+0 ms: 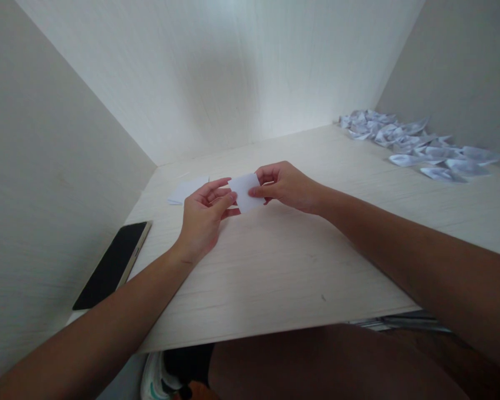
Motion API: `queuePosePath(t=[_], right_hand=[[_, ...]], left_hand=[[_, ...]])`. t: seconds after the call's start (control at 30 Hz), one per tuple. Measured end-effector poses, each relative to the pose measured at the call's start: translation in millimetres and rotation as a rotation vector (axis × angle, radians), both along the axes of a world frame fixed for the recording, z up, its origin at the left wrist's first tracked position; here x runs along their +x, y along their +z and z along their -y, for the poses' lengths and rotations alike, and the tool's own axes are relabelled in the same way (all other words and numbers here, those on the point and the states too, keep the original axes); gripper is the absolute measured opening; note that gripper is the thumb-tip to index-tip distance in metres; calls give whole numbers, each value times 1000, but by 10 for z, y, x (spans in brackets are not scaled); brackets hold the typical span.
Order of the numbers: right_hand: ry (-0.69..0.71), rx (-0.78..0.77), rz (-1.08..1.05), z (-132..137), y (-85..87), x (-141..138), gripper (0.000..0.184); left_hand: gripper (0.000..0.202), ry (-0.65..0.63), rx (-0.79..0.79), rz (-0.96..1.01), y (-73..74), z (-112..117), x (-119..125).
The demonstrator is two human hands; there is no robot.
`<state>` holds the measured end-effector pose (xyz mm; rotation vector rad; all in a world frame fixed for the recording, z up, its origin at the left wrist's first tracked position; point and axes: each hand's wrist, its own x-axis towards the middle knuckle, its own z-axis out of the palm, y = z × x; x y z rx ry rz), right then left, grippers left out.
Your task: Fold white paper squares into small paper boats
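Observation:
A small, roughly square piece of white paper (244, 194) is held up above the middle of the table, between both hands. My left hand (208, 208) pinches its left edge, thumb on the near face and fingers behind. On the opposite edge, my right hand (281, 186) grips the paper the same way, its thumb pressed flat on the face. The paper looks flat; whether it is folded I cannot tell. Just beyond my left hand lies a small stack of white paper sheets (187, 191), partly covered by that hand.
Many folded white paper pieces (404, 139) are heaped along the right wall at the back right. A dark-screened tablet or phone (112, 264) lies by the left wall, near my left forearm. Panels enclose the pale table (266, 278) on three sides.

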<state>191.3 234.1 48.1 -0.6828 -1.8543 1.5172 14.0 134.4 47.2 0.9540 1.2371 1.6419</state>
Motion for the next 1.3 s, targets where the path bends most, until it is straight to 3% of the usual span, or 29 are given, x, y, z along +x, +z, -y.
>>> queuePosePath(t=[0.13,0.4,0.93,1.07,1.13,1.3], right_hand=[[16,7,-23,-11,-15,2,14],[7,-9,-20,6,3,0,18],[-6,-99,-79,49,55,-20,17],[9,-170,-218,46,85,7,29],[50,-105,-223,32,113,32,26],[159,238,-79,-29,120,57,28]], left_hand=[[43,-45,-29,4,-18,-1,13],[18,-136,-204,129,4,-6,-34],[12,-87,-223,133,47,-7,-22],[9,-59,-247,197,70,-28,-24],[10,-50,-259,235,75,-36,-25],[13,-133,-293,260,71,-25,-48]])
